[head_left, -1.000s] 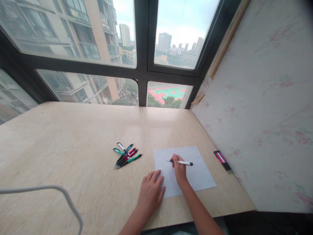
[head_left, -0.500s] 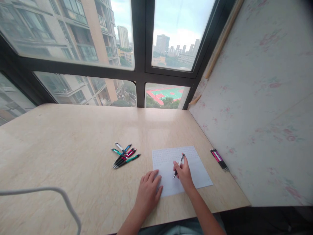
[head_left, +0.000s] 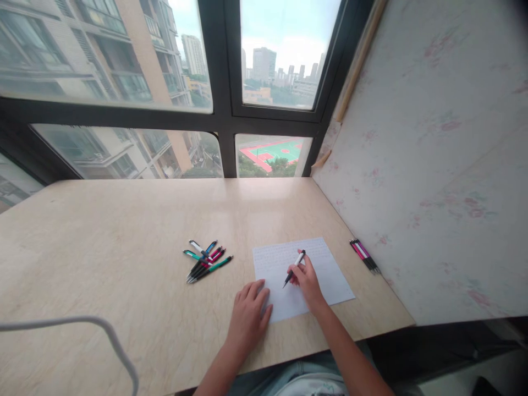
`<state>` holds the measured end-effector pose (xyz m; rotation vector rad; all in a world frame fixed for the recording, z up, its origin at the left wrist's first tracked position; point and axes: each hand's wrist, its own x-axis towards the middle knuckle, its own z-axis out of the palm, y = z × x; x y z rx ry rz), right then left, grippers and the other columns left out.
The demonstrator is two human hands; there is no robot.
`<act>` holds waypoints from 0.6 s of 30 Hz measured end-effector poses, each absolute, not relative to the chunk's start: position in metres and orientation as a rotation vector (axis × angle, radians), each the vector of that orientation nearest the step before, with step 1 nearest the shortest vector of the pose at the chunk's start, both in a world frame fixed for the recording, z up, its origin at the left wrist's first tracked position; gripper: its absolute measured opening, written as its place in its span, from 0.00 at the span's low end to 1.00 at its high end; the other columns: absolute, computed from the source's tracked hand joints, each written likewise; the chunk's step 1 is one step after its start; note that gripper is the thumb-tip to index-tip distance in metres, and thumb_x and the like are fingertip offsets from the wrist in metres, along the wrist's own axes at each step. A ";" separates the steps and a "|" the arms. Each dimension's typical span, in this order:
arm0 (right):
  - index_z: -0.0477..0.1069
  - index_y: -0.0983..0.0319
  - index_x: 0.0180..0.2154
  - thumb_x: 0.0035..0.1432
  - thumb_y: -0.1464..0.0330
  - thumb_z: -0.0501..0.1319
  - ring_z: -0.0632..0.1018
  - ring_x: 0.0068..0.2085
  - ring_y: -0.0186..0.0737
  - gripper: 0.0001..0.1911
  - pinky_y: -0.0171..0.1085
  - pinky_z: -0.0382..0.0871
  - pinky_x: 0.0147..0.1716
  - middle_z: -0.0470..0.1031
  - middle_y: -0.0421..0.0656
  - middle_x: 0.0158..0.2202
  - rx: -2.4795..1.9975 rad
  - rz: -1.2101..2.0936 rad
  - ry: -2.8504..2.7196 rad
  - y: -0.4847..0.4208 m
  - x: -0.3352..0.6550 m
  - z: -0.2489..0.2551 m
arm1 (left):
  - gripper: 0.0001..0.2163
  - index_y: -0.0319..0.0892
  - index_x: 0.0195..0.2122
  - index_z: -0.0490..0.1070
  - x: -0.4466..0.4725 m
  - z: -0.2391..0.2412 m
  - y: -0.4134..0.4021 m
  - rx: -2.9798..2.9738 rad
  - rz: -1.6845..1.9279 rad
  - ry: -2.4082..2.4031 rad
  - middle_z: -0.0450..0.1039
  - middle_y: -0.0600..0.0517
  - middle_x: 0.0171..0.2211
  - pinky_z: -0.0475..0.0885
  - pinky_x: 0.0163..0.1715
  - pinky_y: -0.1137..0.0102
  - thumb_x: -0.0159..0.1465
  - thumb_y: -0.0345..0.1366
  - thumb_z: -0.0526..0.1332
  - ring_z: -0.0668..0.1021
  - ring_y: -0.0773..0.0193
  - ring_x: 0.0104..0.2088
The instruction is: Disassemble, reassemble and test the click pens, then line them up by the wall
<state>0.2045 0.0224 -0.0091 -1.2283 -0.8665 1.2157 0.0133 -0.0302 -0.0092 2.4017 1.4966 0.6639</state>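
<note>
My right hand (head_left: 307, 283) pinches a white and black pen (head_left: 294, 268), its tip down on a white sheet of paper (head_left: 325, 269) that carries faint lines of writing near its far edge. My left hand (head_left: 247, 319) lies flat with fingers spread, its fingertips resting on the sheet's near left corner. Both hands are at the front edge of a beige marble-look desk (head_left: 124, 236).
A loose pile of several coloured pens (head_left: 205, 260) lies left of the paper. More pens (head_left: 364, 256) lie by the floral-papered wall (head_left: 433, 165) on the right. A window (head_left: 165, 82) closes the desk's far side. A white cable (head_left: 82, 324) arcs at the near left.
My right hand turned the pen from lying crosswise to a tilted writing hold with the tip on the paper. The view has shifted a little to the right; my left hand stayed put.
</note>
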 end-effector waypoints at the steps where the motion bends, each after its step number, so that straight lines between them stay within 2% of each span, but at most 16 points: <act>1: 0.47 0.61 0.62 0.54 0.62 0.63 0.70 0.21 0.31 0.39 0.29 0.63 0.19 0.75 0.37 0.27 -1.219 1.213 -0.864 0.022 0.204 -0.009 | 0.12 0.47 0.47 0.69 0.013 -0.010 -0.030 2.407 0.670 1.498 0.68 0.46 0.54 0.65 0.49 0.54 0.62 0.34 0.57 0.69 0.50 0.53; 4: 0.38 0.61 0.64 0.54 0.61 0.64 0.72 0.22 0.33 0.46 0.30 0.64 0.20 0.76 0.40 0.28 -1.200 1.188 -0.844 0.021 0.203 -0.011 | 0.11 0.47 0.46 0.70 0.013 -0.012 -0.029 2.424 0.685 1.498 0.69 0.46 0.54 0.66 0.48 0.54 0.62 0.34 0.58 0.69 0.50 0.53; 6: 0.37 0.61 0.64 0.54 0.60 0.64 0.72 0.22 0.34 0.47 0.31 0.65 0.20 0.77 0.40 0.27 -1.204 1.164 -0.843 0.021 0.204 -0.012 | 0.11 0.47 0.46 0.70 0.012 -0.012 -0.029 2.433 0.687 1.499 0.69 0.46 0.54 0.66 0.48 0.54 0.62 0.34 0.58 0.69 0.50 0.53; 13: 0.45 0.59 0.63 0.55 0.60 0.63 0.70 0.21 0.31 0.41 0.29 0.63 0.20 0.76 0.38 0.26 -1.223 1.129 -0.835 0.020 0.205 -0.010 | 0.10 0.46 0.46 0.70 0.013 -0.008 -0.029 2.419 0.661 1.491 0.69 0.45 0.54 0.66 0.48 0.54 0.63 0.33 0.56 0.69 0.50 0.53; 18: 0.47 0.58 0.63 0.57 0.61 0.62 0.70 0.21 0.31 0.38 0.29 0.63 0.20 0.75 0.38 0.27 -1.214 1.132 -0.833 0.019 0.206 -0.007 | 0.11 0.46 0.46 0.69 0.014 -0.008 -0.029 2.413 0.648 1.491 0.68 0.46 0.54 0.65 0.48 0.54 0.63 0.33 0.56 0.69 0.50 0.53</act>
